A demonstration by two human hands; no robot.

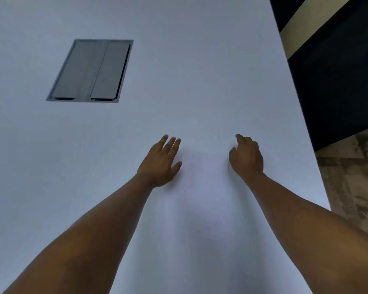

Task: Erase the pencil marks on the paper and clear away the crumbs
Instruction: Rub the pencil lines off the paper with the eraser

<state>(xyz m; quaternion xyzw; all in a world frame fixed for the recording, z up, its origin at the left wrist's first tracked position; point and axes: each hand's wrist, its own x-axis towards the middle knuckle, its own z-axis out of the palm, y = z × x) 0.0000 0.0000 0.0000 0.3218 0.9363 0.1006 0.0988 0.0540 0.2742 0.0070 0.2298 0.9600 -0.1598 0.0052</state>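
Note:
A white sheet of paper [204, 187] lies on the white table [200, 71] between my two hands, faint against the surface. No pencil marks show on it. My left hand [160, 161] rests at the sheet's left edge with its fingers straight and spread, palm down. My right hand [246, 155] is at the sheet's top right corner, fingers curled, thumb against the paper's edge, which casts a thin shadow. Whether it pinches the paper or holds something small is hidden. A tiny dark speck [181, 131] lies on the table just beyond my left fingertips.
A grey cable hatch with two flaps [91, 71] is set into the table at the far left. The table's right edge [302, 115] runs diagonally, with dark flooring and a patterned carpet [353, 187] beyond it.

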